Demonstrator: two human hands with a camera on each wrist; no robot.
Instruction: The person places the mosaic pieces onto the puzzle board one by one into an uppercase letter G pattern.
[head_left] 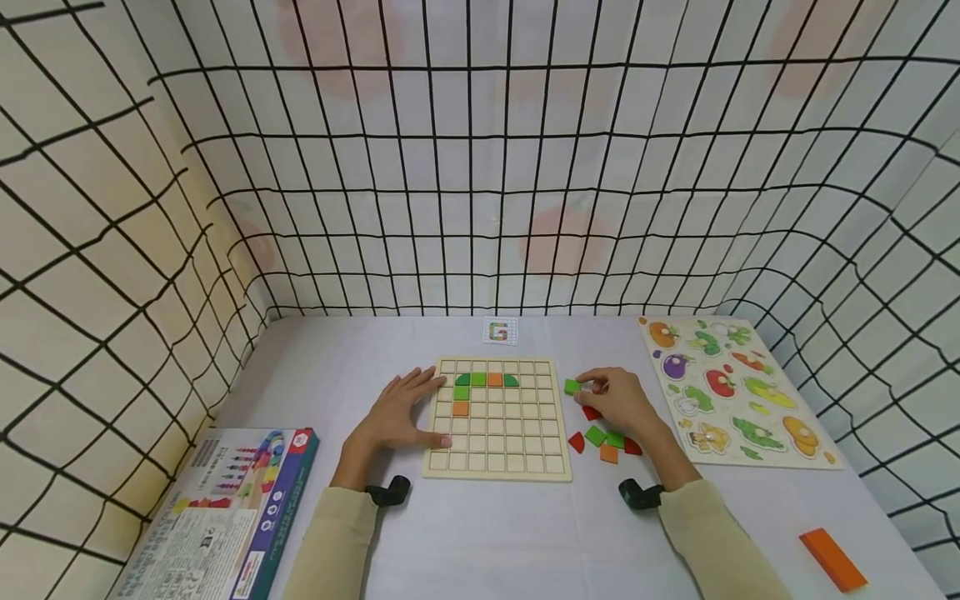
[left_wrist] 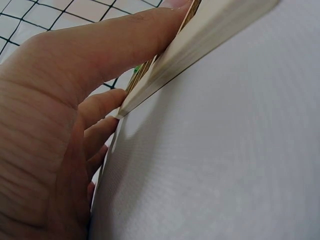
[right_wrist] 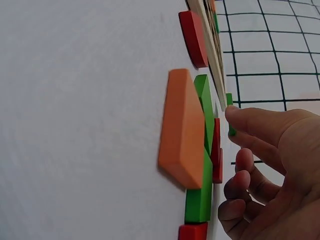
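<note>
A wooden grid board (head_left: 495,433) lies flat on the white table, bearing green and orange squares and two dark green rounded pieces near its top left. My left hand (head_left: 397,412) is spread along the board's left side, with thumb and fingertips touching its edge. In the left wrist view the thumb (left_wrist: 120,40) lies over the board's rim. Just right of the board, my right hand (head_left: 618,400) pinches a green square tile (head_left: 572,387) between thumb and fingers; the right wrist view shows the tile (right_wrist: 230,100) mostly hidden by the thumb.
Several loose red, green and orange pieces (head_left: 596,435) lie below the right hand. A pattern card (head_left: 500,331) is behind the board. A vegetable puzzle board (head_left: 738,392) and an orange block (head_left: 832,559) are at right, a printed box (head_left: 225,508) at left. Black wire mesh (head_left: 495,192) surrounds the table.
</note>
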